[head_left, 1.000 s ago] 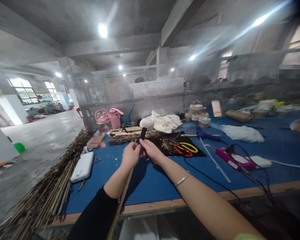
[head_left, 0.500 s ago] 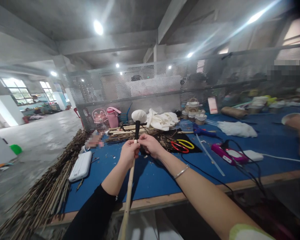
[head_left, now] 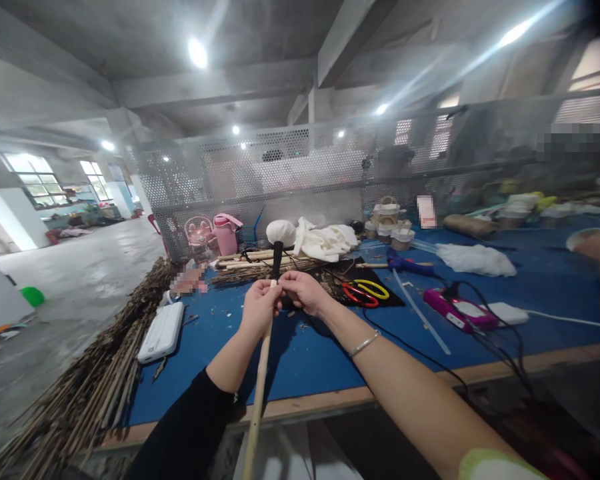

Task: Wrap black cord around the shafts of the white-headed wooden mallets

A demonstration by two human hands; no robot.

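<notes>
We hold one pale stick (head_left: 261,373), swung straighter across the table's front edge (head_left: 325,399), left hand (head_left: 257,310) gripping, right hand (head_left: 303,293) pinching below the black wrap (head_left: 277,257), likely easing finger access.

A long, pale wooden stick (head_left: 261,383) with small dark marks slants upward over the near edge of the blue tabletop (head_left: 310,373), its lower end running out of view at the bottom. Near the top, a black wrapping (head_left: 277,259) covers the shaft, with a short pale stretch showing just below it. Above the wrapping sits a smooth, rounded white head (head_left: 281,233), wider than the shaft and gathered toward the neck.
</notes>
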